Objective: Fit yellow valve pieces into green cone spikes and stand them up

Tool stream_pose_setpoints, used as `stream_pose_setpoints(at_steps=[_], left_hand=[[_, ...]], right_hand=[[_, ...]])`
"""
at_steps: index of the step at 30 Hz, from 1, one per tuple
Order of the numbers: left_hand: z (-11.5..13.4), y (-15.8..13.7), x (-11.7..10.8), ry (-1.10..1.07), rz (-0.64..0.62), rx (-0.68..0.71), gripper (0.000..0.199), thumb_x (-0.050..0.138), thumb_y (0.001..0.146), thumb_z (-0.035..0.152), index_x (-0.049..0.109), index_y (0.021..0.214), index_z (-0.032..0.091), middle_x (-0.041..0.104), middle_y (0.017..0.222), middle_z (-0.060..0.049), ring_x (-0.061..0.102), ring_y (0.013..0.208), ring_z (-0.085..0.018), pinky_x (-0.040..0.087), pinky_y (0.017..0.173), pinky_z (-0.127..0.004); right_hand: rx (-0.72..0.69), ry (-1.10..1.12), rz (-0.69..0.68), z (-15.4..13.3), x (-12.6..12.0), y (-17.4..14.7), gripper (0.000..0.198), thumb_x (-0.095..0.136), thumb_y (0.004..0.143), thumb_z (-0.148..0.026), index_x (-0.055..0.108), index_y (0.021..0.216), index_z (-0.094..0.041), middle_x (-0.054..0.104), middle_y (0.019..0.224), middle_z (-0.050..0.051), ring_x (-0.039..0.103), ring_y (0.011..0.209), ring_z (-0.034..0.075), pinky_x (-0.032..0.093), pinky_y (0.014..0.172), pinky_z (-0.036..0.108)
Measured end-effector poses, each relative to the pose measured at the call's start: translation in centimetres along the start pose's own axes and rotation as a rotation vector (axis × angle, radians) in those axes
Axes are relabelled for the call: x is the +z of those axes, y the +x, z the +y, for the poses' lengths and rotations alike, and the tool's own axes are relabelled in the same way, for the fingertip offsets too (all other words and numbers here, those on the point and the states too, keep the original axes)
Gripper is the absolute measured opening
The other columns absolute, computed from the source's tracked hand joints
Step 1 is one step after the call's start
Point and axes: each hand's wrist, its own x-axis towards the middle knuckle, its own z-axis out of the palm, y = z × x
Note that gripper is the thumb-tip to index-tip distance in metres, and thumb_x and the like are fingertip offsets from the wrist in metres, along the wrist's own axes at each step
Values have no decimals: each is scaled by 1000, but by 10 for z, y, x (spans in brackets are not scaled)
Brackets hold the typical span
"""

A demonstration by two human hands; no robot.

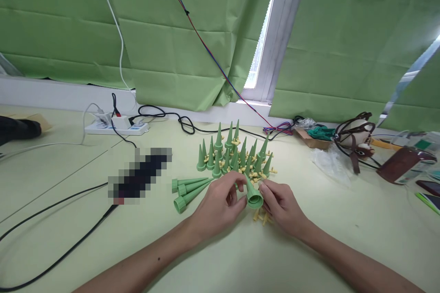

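Observation:
A hollow green watering spike (255, 199) is held between my two hands, its wide open end turned towards me. My left hand (223, 197) is curled, with fingertips and thumb at the spike's left side. My right hand (283, 203) pinches at its right side; whether a small yellow part is between those fingers is hidden. Just below lie several small yellow valve pieces (264, 217), partly covered by my right hand. Behind my hands, many green spikes with yellow valves (234, 160) stand upright in a cluster. Several spikes without visible valves (187, 188) lie flat left of my left hand.
A white power strip (117, 127) with plugs and black cables stands at the back left. A blurred-out dark object (142, 176) lies left of the spikes. At right are a plastic bag (330, 162), a cardboard box (311, 139) and a dark red container (405, 165).

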Motion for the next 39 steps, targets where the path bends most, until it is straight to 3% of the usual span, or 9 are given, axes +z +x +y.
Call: stream_pose_setpoints(at_steps=[3,9,17,25,34,39], left_hand=[[5,3,-2,-65,-13,-87,6,52,88,22,56,90,18,58,77,1,51,59,-10,40,56,-22],[6,7,-3,-277,-101,-262,42,41,99,46,51,70,17,47,53,4,44,47,-10,37,51,-23],[5,6,-4,-469,-256,-334,45,50,93,59,50,75,18,50,50,5,45,41,-9,35,44,-21],[7,5,-6,-395,-217,-267,41,53,94,49,44,69,18,45,56,5,46,48,-9,35,48,-21],[8,6,-6,-162,-147,-137,37,55,95,37,44,65,17,45,70,2,44,65,-12,32,55,-23],[3,5,-5,-56,-132,4,34,56,96,30,45,66,17,45,70,2,42,68,-13,32,61,-25]], right_hand=[[-31,-43,23,0,-2,0,40,36,104,-38,37,67,-22,38,53,-5,34,46,11,30,45,24],[-47,-49,47,0,-4,1,37,39,104,-38,45,70,-22,45,56,-4,40,48,12,35,48,25],[-79,-94,11,-3,-4,2,37,40,103,-38,51,72,-21,48,59,-3,43,52,12,37,53,25],[-98,-107,-16,2,-3,1,32,42,102,-35,52,75,-21,46,60,-3,40,52,12,33,51,25],[-76,-100,-48,1,-3,1,37,39,103,-33,41,68,-21,39,58,-5,34,51,11,28,52,26],[-62,-128,-59,1,-2,1,40,38,103,-33,31,65,-21,33,58,-5,30,51,11,25,51,26]])
